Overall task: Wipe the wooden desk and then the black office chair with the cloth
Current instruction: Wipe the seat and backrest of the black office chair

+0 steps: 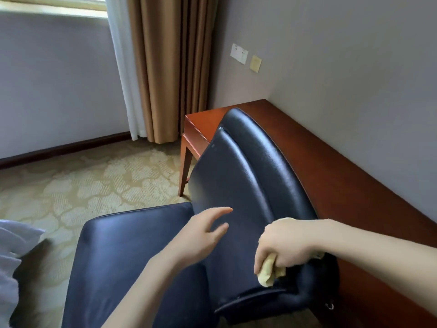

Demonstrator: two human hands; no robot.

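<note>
The black office chair [236, 176] fills the middle of the view, its seat toward the left and its padded backrest leaning against the wooden desk [335, 171]. My right hand [283, 245] grips a bunched yellow cloth [269, 272] low on the backrest, near the right armrest. My left hand [203, 230] hovers over the join of seat and backrest, fingers spread and relaxed, holding nothing.
The desk runs along the grey wall on the right, one leg [183, 171] standing on the patterned carpet [78, 185]. Brown and white curtains [165, 67] hang in the corner. White bedding [11, 252] shows at the left edge. Wall sockets [239, 53] sit above the desk.
</note>
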